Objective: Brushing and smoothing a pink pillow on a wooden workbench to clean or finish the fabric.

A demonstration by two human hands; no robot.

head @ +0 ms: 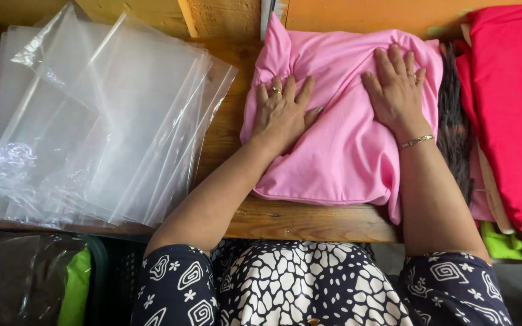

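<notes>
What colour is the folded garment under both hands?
Plain pink folded garment, seen best in the head view, under the left hand and right hand.

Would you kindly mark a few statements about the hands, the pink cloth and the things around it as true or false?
1. Both hands lie flat on the folded pink garment. True: the left hand and the right hand press on it with fingers spread.
2. The clear plastic bags lie to the right of the pink garment. False: they lie to its left, on the wooden table.
3. The right wrist wears a bracelet. True.
4. The red fabric is under the left hand. False: it lies at the far right, untouched by either hand.
5. The left hand grips a plastic bag. False: it holds nothing and rests open on the pink garment.
</notes>
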